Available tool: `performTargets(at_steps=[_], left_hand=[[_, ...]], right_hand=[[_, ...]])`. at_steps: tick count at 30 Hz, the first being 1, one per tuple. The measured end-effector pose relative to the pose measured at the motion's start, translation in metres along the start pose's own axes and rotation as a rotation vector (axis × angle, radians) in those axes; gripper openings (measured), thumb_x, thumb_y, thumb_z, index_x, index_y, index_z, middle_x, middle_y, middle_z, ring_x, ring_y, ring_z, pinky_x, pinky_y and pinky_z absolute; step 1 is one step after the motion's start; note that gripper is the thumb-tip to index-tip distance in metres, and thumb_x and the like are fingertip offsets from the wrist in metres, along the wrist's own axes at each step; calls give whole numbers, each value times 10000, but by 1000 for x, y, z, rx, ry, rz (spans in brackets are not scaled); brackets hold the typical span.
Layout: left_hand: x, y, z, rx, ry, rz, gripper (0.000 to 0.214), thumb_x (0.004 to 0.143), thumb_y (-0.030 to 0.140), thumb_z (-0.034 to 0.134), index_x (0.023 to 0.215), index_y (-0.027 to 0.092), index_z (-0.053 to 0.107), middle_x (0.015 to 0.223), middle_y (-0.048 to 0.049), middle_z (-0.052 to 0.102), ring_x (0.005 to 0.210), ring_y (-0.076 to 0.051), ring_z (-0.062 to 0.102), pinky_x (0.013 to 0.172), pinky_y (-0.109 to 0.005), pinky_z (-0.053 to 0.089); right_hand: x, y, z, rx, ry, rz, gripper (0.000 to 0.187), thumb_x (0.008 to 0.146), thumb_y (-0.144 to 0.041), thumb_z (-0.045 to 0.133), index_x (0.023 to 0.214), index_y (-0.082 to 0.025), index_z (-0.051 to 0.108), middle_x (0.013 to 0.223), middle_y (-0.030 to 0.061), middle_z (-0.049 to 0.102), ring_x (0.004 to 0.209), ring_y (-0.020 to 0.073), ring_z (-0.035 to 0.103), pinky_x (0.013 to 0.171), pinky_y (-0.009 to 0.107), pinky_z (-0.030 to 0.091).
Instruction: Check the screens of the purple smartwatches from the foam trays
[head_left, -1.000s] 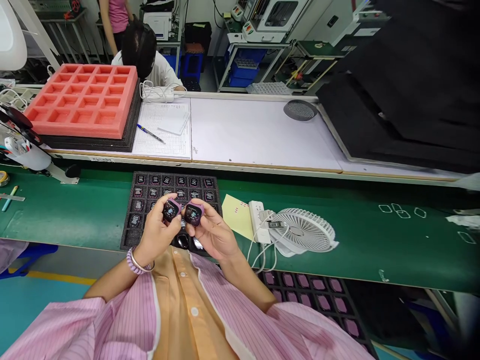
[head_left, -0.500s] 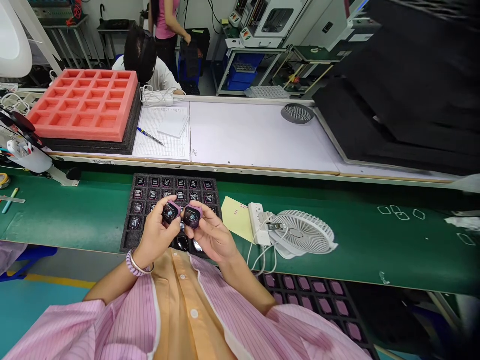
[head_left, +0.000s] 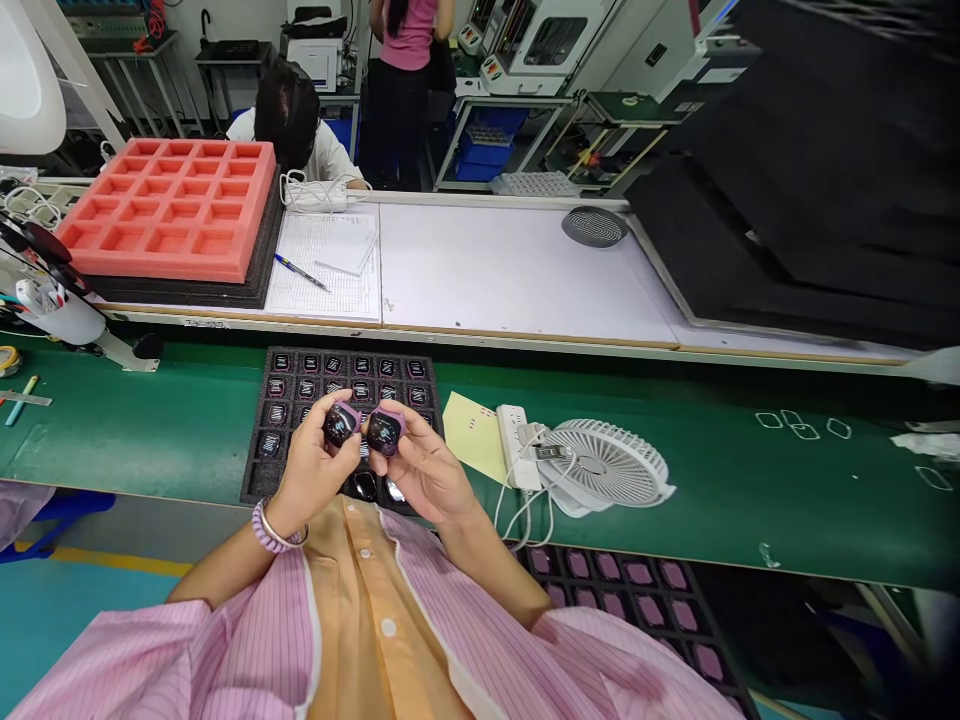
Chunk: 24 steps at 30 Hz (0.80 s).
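My left hand (head_left: 319,455) is closed on a smartwatch body (head_left: 340,424) with a dark screen and purple case. Beside it, my right hand (head_left: 427,462) pinches a second smartwatch body (head_left: 385,432), its screen lit with small markings. Both are held side by side, faces up, with no strap in sight. Under and behind my hands lies a black foam tray (head_left: 259,475) with several more watch bodies in its pockets. My hands and forearms cover part of that tray.
Right of the tray are a yellow paper (head_left: 474,437), a power strip (head_left: 517,445) and a white fan (head_left: 604,462) with loose cables. A red foam tray (head_left: 169,212) sits on the raised shelf. Below the bench edge is a tray of purple pieces (head_left: 639,573). Two people are beyond.
My hands stay almost in place; the left watch body has tilted slightly. In the background, the standing person in pink has moved right and turned away, uncovering a printer.
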<state>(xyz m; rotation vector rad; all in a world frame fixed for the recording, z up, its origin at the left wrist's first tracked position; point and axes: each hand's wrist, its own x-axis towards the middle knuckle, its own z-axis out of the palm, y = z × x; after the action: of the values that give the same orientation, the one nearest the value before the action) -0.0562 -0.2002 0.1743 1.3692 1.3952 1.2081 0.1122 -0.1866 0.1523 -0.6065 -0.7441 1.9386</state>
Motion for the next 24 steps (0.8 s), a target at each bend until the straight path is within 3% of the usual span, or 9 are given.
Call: performTargets(at_steps=[6, 10, 14, 16, 20, 24], left_hand=[[2, -4, 0, 2, 14, -14, 443, 840, 262, 660, 1278, 202, 632, 922, -20, 657, 767, -144, 590, 679, -242, 510], [9, -9, 0, -156, 25, -76, 468, 824, 328, 730, 1251, 180, 607, 1043, -53, 662, 870, -150, 616, 799, -270, 550], [12, -6, -4, -327, -46, -193, 662, 839, 377, 758, 1421, 188, 503, 1107, -61, 659, 692, -90, 568, 627, -222, 516], [13, -3, -6, -371, -70, -210, 656, 877, 403, 727, 1455, 201, 490, 1103, -53, 667, 596, -60, 524, 573, -216, 496], [18, 3, -10, -462, -70, -184, 470, 890, 394, 706, 1306, 203, 601, 1091, -46, 693, 576, -57, 556, 552, -208, 494], [20, 7, -12, -508, -76, -176, 413, 898, 406, 694, 1237, 187, 611, 1011, -39, 711, 554, -68, 589, 535, -212, 493]], right_hand=[[3, 2, -2, 11, -11, -4, 430, 818, -425, 919, 1204, -329, 756, 988, 7, 719, 691, 129, 613, 692, 285, 523], [8, -4, -5, -22, 11, 80, 483, 873, -421, 863, 1309, -288, 706, 986, 27, 731, 744, 155, 648, 725, 306, 550], [10, -15, -5, -66, 20, 105, 539, 887, -417, 836, 1370, -265, 650, 1053, 46, 746, 802, 175, 694, 738, 311, 553], [12, -20, -3, -111, 43, 71, 540, 884, -393, 827, 1369, -259, 633, 1100, 58, 748, 780, 173, 683, 727, 320, 550], [15, -27, 5, -161, 42, -8, 459, 882, -352, 810, 1296, -263, 636, 1133, 57, 739, 736, 153, 648, 688, 308, 536], [18, -28, 11, -182, 15, -40, 413, 894, -361, 798, 1261, -269, 635, 1089, 41, 725, 718, 144, 636, 684, 311, 543]])
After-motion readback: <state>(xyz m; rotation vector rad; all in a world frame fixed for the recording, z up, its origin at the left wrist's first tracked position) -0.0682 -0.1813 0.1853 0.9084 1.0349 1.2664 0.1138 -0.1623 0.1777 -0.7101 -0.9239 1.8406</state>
